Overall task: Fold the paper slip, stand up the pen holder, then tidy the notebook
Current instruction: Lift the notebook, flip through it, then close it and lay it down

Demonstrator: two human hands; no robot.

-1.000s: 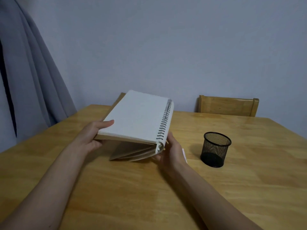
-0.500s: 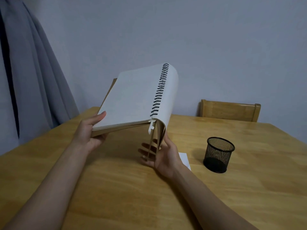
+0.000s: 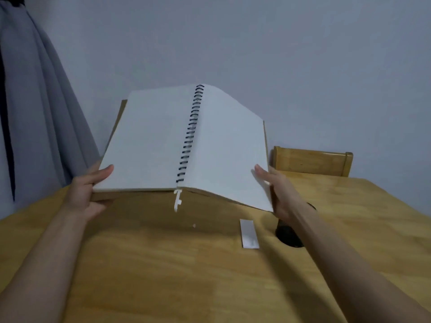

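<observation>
Wooden table (image 3: 163, 276) fills the lower field, with a chair back (image 3: 312, 160) beyond its far edge and a grey curtain (image 3: 35, 113) hanging at the left. Spiral notebook (image 3: 184, 141), opened flat to two blank white pages, is held in the air above the table, clear of its surface, between the two hands. Left hand (image 3: 86, 194) grips the near left corner, thumb pressed on top of the page and fingers curled beneath the brown cover; right hand (image 3: 279, 192) clasps the near right edge, thumb lying on the page and the remaining fingers hidden behind the cover. The black coil binding (image 3: 190, 134) marks the long axis, which runs from the near edge up and away toward the wall, leaning slightly to the right; the right-hand half droops downward from the spine. A white tab (image 3: 177, 200) hangs from the near end of the binding; its nature is not discernible. Pen holder (image 3: 289, 234), black mesh, stands on the table below the right wrist and is largely covered by the forearm, so only its lower part shows. Folded paper slip (image 3: 249, 233) lies flat on the table just left of the holder, its long side pointing away from the viewer.
</observation>
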